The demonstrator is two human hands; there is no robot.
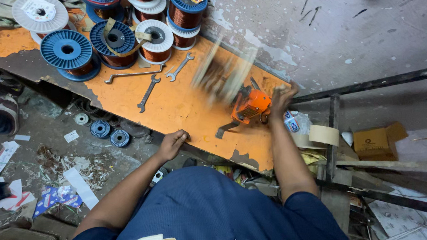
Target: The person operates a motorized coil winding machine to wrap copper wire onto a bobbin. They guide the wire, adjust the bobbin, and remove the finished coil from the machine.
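Observation:
An orange hand-cranked winding machine (pixel 249 105) is fixed near the right end of the orange workbench (pixel 174 107). On its far side a spinning part (pixel 223 74) shows only as a brown and cream blur. My right hand (pixel 282 97) is closed on the crank at the machine's right side. My left hand (pixel 172 142) rests on the bench's near edge, fingers curled over it, holding nothing. Several spools of copper wire (pixel 116 42) with blue and white flanges stand at the bench's far left.
Three spanners (pixel 149 91) lie on the bench between the spools and the machine. Small blue spools (pixel 100 129) and paper scraps litter the floor at left. A roll of tape (pixel 324 135), a cardboard box (pixel 375 142) and a metal frame (pixel 334 129) are at right.

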